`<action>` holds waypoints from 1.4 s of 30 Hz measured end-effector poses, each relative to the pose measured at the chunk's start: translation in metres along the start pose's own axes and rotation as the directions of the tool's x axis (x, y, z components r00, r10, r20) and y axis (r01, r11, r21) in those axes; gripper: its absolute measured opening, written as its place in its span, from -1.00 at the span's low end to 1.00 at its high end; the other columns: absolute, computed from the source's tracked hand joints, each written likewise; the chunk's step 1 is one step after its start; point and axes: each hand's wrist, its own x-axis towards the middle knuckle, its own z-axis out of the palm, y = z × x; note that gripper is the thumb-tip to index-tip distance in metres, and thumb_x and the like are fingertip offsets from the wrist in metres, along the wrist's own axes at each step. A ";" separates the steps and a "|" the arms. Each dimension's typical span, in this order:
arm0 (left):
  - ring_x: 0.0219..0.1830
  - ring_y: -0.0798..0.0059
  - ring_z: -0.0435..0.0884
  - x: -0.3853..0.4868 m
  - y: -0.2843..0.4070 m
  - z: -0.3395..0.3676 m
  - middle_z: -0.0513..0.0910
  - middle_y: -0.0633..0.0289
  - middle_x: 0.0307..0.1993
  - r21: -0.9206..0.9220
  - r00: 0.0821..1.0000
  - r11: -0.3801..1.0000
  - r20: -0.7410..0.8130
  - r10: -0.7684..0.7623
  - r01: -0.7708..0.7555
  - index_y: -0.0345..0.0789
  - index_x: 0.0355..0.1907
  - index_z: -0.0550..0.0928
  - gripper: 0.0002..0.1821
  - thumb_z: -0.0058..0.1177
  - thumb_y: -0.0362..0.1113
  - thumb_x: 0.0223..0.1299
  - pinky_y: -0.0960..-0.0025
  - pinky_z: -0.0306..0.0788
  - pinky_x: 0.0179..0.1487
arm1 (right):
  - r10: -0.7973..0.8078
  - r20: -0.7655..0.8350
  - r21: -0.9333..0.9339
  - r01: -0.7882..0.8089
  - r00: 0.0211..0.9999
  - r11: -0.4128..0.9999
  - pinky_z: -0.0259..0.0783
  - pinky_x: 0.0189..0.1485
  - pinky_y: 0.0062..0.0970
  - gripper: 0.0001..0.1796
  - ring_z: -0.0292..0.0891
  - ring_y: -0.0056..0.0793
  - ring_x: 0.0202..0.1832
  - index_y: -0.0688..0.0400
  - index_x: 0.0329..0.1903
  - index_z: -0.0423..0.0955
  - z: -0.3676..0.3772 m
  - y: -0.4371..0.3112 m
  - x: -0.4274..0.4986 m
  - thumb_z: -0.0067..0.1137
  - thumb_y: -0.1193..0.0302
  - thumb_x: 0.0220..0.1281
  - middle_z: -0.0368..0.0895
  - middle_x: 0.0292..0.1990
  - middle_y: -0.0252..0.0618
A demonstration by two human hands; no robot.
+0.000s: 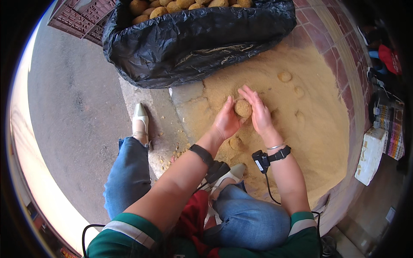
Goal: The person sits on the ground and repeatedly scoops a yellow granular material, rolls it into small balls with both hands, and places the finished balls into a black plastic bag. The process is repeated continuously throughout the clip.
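Observation:
Between my two hands is a rounded lump coated in tan grains (243, 108). My left hand (227, 120) cups it from the left and below, thumb raised. Along its right side rests my right hand (260, 113), with its fingers extended and slightly bent. Both hands are over a wide spread of tan powdery grains (316, 138) on the ground. A similar lump (236, 143) sits partly sunk in the grains below my hands. Another rounded shape (284, 76) lies to the upper right, and hollows mark the surface nearby.
A container lined with black plastic (193, 48) stands beyond my hands, holding several coated lumps (185, 3). Behind it at left is a purple plastic crate (85, 19). My shoe (140, 117) rests on concrete beside asphalt. At right are a white foam box (371, 154) and red paving (335, 61).

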 end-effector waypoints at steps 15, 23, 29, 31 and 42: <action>0.13 0.38 0.43 -0.011 0.018 -0.010 0.42 0.18 0.10 0.190 0.975 0.980 0.221 0.021 -0.064 -0.18 0.35 0.14 -0.26 0.17 -0.31 0.13 0.25 0.25 0.25 | -0.451 0.329 -0.888 0.434 0.830 0.150 0.23 0.12 -0.21 -0.45 0.31 -0.17 0.06 0.05 -0.05 0.43 0.003 -0.006 -0.013 0.36 0.40 -0.24 0.42 -0.01 -0.22; 0.06 0.48 0.41 -0.007 0.016 -0.011 0.48 0.28 -0.01 0.233 0.979 0.973 0.198 -0.051 0.003 -0.22 0.15 0.38 -0.52 0.05 -0.07 0.25 0.33 0.25 0.19 | -0.630 0.347 -0.893 0.451 0.695 0.005 0.20 0.08 -0.21 -0.40 0.32 -0.20 0.00 0.02 -0.06 0.40 0.003 0.003 -0.017 0.31 0.55 -0.34 0.37 -0.07 -0.29; -0.02 0.48 0.44 0.000 0.010 -0.024 0.45 0.26 0.03 0.145 0.993 0.986 0.069 -0.098 0.087 -0.19 0.03 0.44 -0.59 -0.06 0.04 0.29 0.34 0.28 0.13 | -0.617 0.384 -0.886 0.462 0.687 -0.038 0.23 0.05 -0.23 -0.40 0.32 -0.22 -0.01 0.01 -0.07 0.41 0.000 0.007 -0.018 0.30 0.56 -0.37 0.37 -0.09 -0.29; 0.02 0.42 0.44 -0.001 0.010 -0.025 0.44 0.21 0.05 0.196 0.993 0.977 0.067 -0.100 0.085 -0.21 0.06 0.41 -0.55 -0.12 0.08 0.31 0.30 0.27 0.15 | -0.602 0.398 -0.885 0.461 0.692 -0.054 0.24 0.04 -0.23 -0.41 0.33 -0.23 -0.02 0.00 -0.08 0.41 -0.002 0.007 -0.019 0.29 0.56 -0.36 0.37 -0.10 -0.29; 0.27 0.21 0.29 0.000 0.011 -0.027 0.37 0.15 0.17 -0.068 0.996 0.994 -0.014 -0.088 0.087 -0.18 0.18 0.29 -0.40 -0.36 0.24 0.33 0.11 0.23 0.23 | -0.332 0.167 -0.907 0.277 0.928 0.318 0.30 0.09 -0.21 -0.37 0.34 -0.09 0.04 0.13 0.02 0.38 -0.004 0.015 -0.008 0.40 0.25 -0.17 0.40 0.00 -0.14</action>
